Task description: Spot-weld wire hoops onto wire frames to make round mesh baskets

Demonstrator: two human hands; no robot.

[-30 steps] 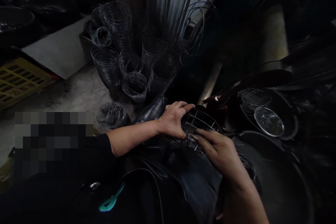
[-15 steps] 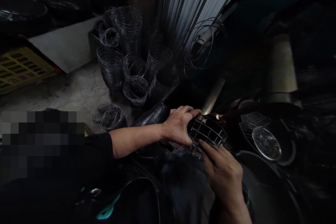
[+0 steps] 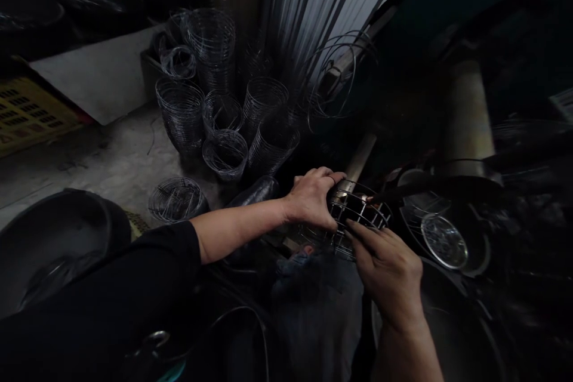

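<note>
A small round wire grille (image 3: pixel 358 215) sits tilted in the middle of the view, in dim light. My left hand (image 3: pixel 313 198) is closed over its left rim, fingers curled across the top. My right hand (image 3: pixel 387 268) reaches in from below right, with its fingertips pressed on the grille's near edge. A small glowing spot shows just past the grille's far rim, beside a dark arm of a machine (image 3: pixel 430 185).
Several stacks of wire rings (image 3: pixel 215 101) stand on the concrete floor at upper left, with a low one (image 3: pixel 176 198) nearer. A yellow crate (image 3: pixel 27 113) lies far left. A dark bowl (image 3: pixel 49 245) is at lower left. A round wire part with a shiny disc (image 3: pixel 443 240) lies at right.
The view has shifted a little and the dark bowl at lower left has come into sight. Both hands stay on the wire grille, which has turned slightly and sits higher in the view.
</note>
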